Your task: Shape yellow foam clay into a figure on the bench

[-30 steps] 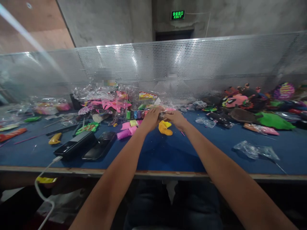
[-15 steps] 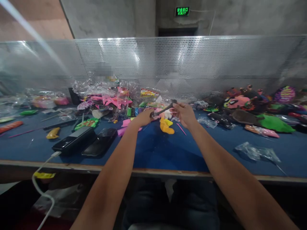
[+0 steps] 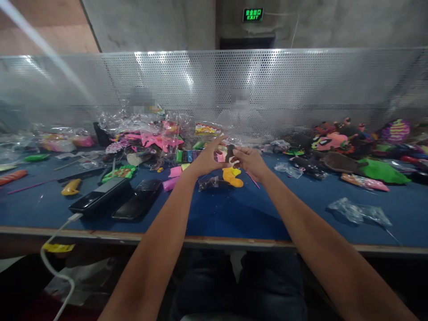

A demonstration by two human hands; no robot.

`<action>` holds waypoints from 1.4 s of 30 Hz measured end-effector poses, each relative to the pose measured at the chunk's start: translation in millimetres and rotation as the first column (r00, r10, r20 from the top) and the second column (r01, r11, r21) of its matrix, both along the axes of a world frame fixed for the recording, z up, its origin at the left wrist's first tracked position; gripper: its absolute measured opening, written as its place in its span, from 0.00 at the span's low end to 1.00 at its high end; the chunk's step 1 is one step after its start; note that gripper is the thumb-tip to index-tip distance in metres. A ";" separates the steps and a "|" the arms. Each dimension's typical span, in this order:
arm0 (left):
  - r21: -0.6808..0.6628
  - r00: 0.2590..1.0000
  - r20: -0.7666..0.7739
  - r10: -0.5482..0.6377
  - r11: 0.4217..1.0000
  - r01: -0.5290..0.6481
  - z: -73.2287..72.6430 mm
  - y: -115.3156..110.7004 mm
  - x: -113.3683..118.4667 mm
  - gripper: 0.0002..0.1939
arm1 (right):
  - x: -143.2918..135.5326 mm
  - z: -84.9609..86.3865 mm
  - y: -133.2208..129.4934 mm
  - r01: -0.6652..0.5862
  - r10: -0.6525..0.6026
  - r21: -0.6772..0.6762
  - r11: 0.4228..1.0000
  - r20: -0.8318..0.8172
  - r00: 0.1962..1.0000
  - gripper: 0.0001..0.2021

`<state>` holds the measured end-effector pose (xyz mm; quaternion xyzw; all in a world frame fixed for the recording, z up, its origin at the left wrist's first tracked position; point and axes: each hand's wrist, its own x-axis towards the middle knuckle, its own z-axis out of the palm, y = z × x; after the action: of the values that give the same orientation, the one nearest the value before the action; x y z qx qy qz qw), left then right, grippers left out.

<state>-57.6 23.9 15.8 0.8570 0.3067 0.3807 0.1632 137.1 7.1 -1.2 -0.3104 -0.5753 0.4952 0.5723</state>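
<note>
My right hand [image 3: 251,161] pinches a small dark lump of soft, clay-like material [image 3: 230,153] above the blue table. Facing it, my left hand [image 3: 207,157] has its thumb and fingers spread apart, with nothing seen in them. Below the left hand lies a dark packet in clear wrapping [image 3: 211,183]. Right beside that packet is a yellow clay shape [image 3: 232,176]. A thin purple stick [image 3: 253,179] rests under my right hand. Pink and purple clay packets [image 3: 171,183] are to the left of my left forearm.
A black phone [image 3: 138,199] and a power bank with a white cable [image 3: 100,196] lie front left. Plastic wrappers and pink pieces [image 3: 147,138] pile up behind. Dark and green clay shapes [image 3: 381,171] spread at right, near a crumpled clear bag [image 3: 357,211]. A perforated metal screen [image 3: 200,84] stands behind.
Both hands held a dark strip stretched between them. Now the dark packet lies on the table, a dark lump is in my right hand, and my left hand's fingers have spread.
</note>
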 end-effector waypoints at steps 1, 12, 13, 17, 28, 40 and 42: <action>0.030 1.000 0.028 -0.006 1.000 0.005 -0.6 -0.5 4.0 0.40 | -0.4 -0.2 -1.1 -0.010 0.010 0.007 1.000 0.020 1.000 0.21; 0.021 0.947 0.294 0.127 0.990 -0.140 -10.1 10.0 9.2 0.13 | 2.4 -1.7 -2.4 -0.007 0.011 -0.064 0.998 0.069 0.998 0.19; 0.000 0.925 0.355 0.135 0.989 -0.145 -11.1 12.0 9.4 0.13 | 2.6 -1.4 -3.0 -0.012 0.015 -0.074 0.997 0.048 0.999 0.20; -0.151 0.833 0.521 0.187 0.981 -0.125 -13.4 17.5 12.9 0.14 | 3.5 -1.4 -2.6 -0.012 0.013 -0.063 0.998 0.025 1.000 0.20; -0.303 0.833 0.547 0.080 0.947 0.108 -24.6 16.5 28.1 0.19 | 3.1 -3.8 -0.3 -0.041 0.041 -0.036 0.998 -0.008 0.999 0.19; -0.284 0.659 0.740 0.133 0.950 0.127 -18.3 19.2 26.6 0.12 | 3.9 0.0 -5.3 -0.048 0.046 -0.011 0.999 -0.092 0.995 0.17; -0.338 0.598 0.771 0.220 0.937 0.092 -17.0 23.1 22.1 0.13 | 5.7 1.1 -5.5 -0.033 0.030 -0.027 0.999 -0.130 0.991 0.16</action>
<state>-35.5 47.0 -1.2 0.5416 0.2935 0.6693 0.4155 142.9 1.6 -0.2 -0.2766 -0.5344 0.5316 0.5961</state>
